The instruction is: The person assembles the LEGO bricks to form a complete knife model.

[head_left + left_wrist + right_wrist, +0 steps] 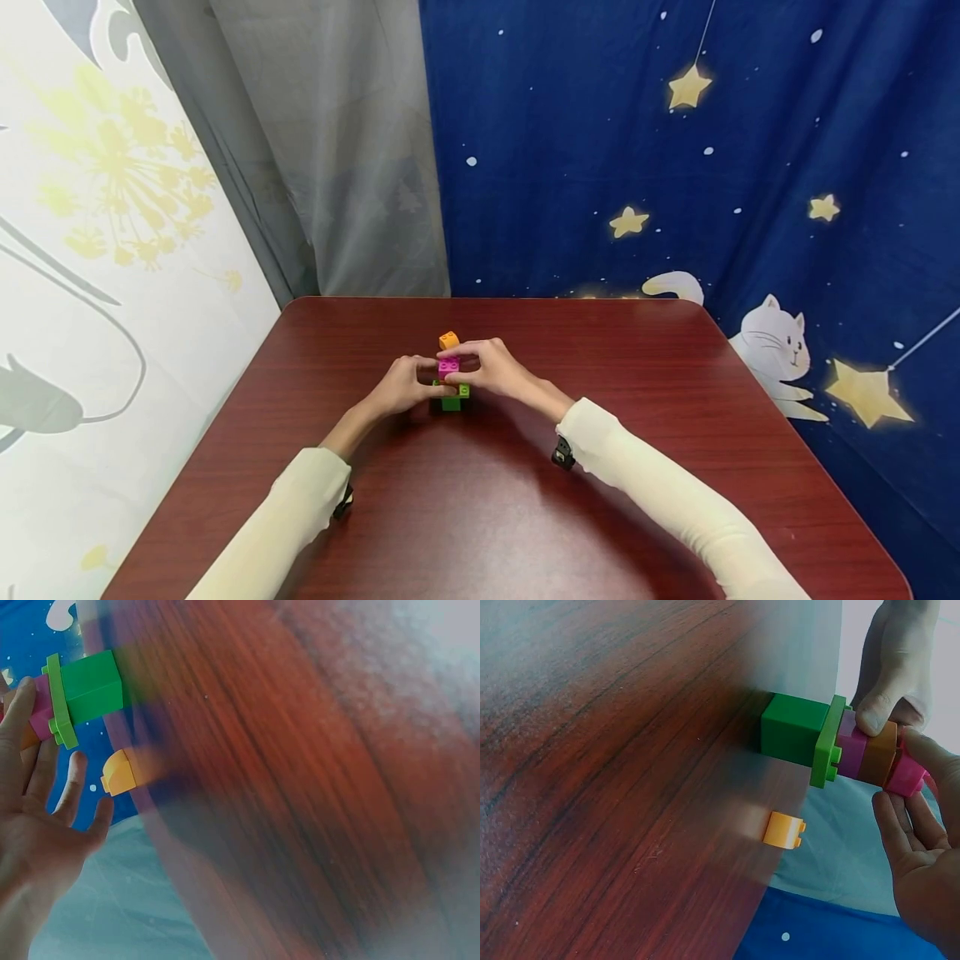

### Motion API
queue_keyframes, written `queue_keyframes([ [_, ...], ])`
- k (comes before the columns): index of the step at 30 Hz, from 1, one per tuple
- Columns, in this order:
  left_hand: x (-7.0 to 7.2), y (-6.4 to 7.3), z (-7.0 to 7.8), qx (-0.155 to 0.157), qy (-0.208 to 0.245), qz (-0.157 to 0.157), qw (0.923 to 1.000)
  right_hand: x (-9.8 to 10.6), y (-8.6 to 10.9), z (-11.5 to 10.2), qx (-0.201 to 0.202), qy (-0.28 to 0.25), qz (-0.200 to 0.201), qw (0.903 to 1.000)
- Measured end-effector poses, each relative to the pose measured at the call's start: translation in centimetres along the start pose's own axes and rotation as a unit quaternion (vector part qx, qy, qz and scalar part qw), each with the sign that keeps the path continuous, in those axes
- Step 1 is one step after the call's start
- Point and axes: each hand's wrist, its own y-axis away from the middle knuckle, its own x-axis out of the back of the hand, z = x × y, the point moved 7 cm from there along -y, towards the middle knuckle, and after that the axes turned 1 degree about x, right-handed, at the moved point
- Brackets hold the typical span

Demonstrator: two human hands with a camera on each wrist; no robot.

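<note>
Now both of my hands are at the small brick tower [451,385], which stands on the dark red table [480,500] near its middle, a little to the far side. At the bottom of the tower is a dark green block [793,729], on it lies a flat light green plate [826,742], then a purple-pink brick [850,742], an orange brick [877,753] and on top a bright pink brick [905,774].

My right hand [491,371] comes from the right and pinches the top pink brick between thumb and fingers, with a narrow grip. My left hand [405,386] is at the left side of the tower; its thumb presses on the purple-pink brick while the other fingers [37,761] are rather straight along the tower, so this hand steadies more than it clasps.

One single orange brick [448,340] lies alone on the table just behind the tower, on the far side, apart from it and from my hands.
</note>
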Motion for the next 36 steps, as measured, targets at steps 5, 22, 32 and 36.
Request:
queue_keyframes([
  [5, 0.1, 0.0, 0.1, 0.003, -0.002, 0.002, 1.0000, 0.1, 0.0, -0.2, 0.006, 0.029, 0.003, 0.9996],
  [22, 0.3, 0.5, -0.4, 0.011, -0.007, 0.000, 0.9999, -0.5, -0.2, 0.3, 0.017, 0.061, 0.007, 0.9980],
  [32, 0.1, 0.7, -0.4, 0.022, -0.010, 0.007, 0.9997, -0.8, 0.7, 0.8, 0.020, 0.024, 0.035, 0.9989],
  [36, -0.1, 0.5, 0.2, 0.008, -0.012, 0.004, 0.9999, -0.5, 1.2, 0.8, 0.030, 0.006, 0.038, 0.9988],
])
